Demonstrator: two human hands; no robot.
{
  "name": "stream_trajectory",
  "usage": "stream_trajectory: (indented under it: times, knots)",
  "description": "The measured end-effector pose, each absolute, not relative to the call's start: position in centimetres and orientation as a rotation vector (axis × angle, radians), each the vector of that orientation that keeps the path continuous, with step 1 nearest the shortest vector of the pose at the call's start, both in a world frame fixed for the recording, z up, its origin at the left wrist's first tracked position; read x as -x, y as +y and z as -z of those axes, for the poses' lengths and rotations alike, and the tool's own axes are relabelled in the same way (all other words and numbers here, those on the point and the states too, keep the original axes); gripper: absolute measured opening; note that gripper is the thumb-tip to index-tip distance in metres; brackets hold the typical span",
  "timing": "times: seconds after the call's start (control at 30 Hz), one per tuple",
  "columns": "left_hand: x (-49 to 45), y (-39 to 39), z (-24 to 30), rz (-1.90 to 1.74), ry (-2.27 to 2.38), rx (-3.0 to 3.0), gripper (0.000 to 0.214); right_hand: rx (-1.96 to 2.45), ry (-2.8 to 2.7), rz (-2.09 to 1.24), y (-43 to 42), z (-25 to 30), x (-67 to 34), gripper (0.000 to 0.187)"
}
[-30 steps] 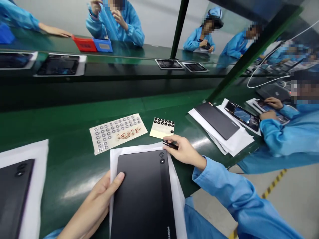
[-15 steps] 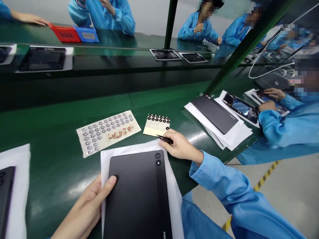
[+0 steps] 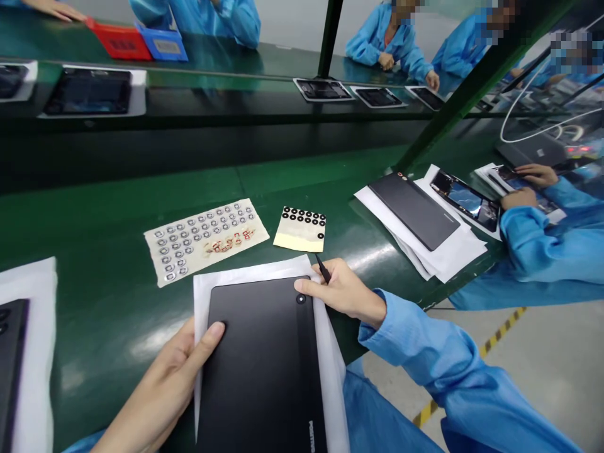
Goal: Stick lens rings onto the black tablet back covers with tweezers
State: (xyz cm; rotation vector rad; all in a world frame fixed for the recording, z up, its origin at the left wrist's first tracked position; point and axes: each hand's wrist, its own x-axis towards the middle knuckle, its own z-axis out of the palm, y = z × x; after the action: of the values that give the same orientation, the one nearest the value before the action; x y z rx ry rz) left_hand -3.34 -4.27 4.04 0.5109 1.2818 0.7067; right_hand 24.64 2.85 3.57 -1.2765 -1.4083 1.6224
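Observation:
A black tablet (image 3: pixel 262 365) lies back-up on a white sheet (image 3: pixel 245 275) on the green bench in front of me. My left hand (image 3: pixel 174 377) grips its left edge, thumb on the back. My right hand (image 3: pixel 342 290) rests at the tablet's top right corner, closed around black tweezers (image 3: pixel 323 268), with a fingertip pressed on the upper camera spot; a lower camera lens (image 3: pixel 301 299) shows just beside it. Beyond lie a white sheet of small ring parts (image 3: pixel 205 239) and a yellow card with black round stickers (image 3: pixel 302 228).
Another tablet on white foam (image 3: pixel 21 352) sits at the left edge. To the right, a neighbour in a blue sleeve (image 3: pixel 542 245) works on tablets, with a dark one on white sheets (image 3: pixel 415 211). A raised shelf holds trays (image 3: pixel 89 94); a green post (image 3: pixel 453 100) slants up.
My right hand has swung the tweezers' tip upward and moved a finger onto the tablet's upper camera spot. The left hand keeps its hold on the tablet's edge.

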Motion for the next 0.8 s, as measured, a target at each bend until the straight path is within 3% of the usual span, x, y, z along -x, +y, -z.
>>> stream_trajectory:
  times: [0.1,0.27,0.47,0.57,0.7,0.8]
  knots:
    - [3.4,-4.4,-3.6,-0.725,1.296,-0.559,0.08,1.286,-1.416,-1.585,2.9,-3.8,-24.6,0.05]
    - [3.4,-4.1,-3.6,-0.732,1.298,-0.591,0.071,1.155,-1.434,-1.725,3.0,-3.5,-25.0,0.036]
    - [2.5,-5.1,-3.6,-0.818,1.329,-0.739,0.063,1.308,-1.649,-1.377,2.5,-2.5,-24.8,0.03]
    - [3.3,-5.9,-4.7,-0.829,1.319,-0.754,0.065,1.28,-1.632,-1.416,2.7,-3.0,-25.4,0.039]
    - [11.1,-6.8,-7.6,-0.992,1.636,-0.724,0.057,1.391,-1.767,-1.229,3.0,-4.1,-27.7,0.045]
    - [21.1,-8.1,-9.0,-1.112,2.054,-0.648,0.051,1.47,-1.963,-0.964,1.9,-4.7,-29.3,0.04]
